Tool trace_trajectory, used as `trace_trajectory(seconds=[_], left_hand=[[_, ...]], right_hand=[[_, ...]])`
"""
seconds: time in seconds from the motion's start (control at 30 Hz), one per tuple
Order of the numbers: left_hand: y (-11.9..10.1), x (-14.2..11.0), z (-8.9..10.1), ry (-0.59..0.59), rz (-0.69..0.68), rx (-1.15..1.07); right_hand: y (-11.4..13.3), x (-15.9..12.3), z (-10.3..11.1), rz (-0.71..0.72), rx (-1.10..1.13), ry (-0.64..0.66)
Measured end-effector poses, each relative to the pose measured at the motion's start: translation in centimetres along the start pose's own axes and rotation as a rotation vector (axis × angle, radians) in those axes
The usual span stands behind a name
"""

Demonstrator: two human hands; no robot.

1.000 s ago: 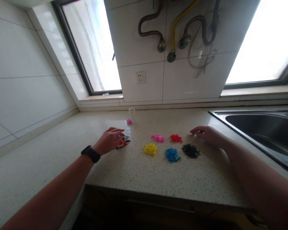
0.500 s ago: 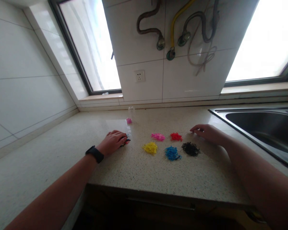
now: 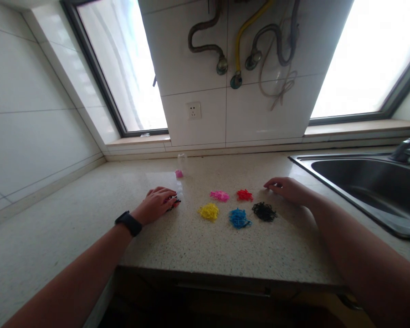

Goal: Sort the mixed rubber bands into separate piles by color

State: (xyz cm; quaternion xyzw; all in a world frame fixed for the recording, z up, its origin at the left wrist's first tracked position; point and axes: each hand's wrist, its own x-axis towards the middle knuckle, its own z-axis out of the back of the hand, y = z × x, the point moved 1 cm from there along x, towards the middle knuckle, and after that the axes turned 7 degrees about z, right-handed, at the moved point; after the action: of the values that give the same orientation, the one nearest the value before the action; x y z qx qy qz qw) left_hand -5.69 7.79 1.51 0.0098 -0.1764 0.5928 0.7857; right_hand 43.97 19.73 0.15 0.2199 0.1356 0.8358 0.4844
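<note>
Your left hand (image 3: 156, 205), loosely spread, partly covers the mixed pile (image 3: 175, 204) | your right hand (image 3: 284, 189) sits half-curled near the red pile (image 3: 245, 195), grip unclear

Pink pile (image 3: 220, 196), red pile (image 3: 245, 195), yellow pile (image 3: 208, 212), blue pile (image 3: 239, 218), black pile (image 3: 264, 212) at red's four o'clock (tabletop (image 3: 205, 250) speckled cream)
</note>
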Motion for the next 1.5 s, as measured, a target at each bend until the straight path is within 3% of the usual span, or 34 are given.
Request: trace_trajectory(seconds=[1.07, 1.5], left_hand=[[0.9, 0.1, 0.1, -0.163, 0.007, -0.079], [1.3, 0.0, 0.1, -0.143, 0.064, -0.102]], right_hand=[[-0.1, 0.0, 0.0, -0.032, -0.013, 0.025], [0.0, 0.0, 0.0, -0.034, -0.001, 0.039]])
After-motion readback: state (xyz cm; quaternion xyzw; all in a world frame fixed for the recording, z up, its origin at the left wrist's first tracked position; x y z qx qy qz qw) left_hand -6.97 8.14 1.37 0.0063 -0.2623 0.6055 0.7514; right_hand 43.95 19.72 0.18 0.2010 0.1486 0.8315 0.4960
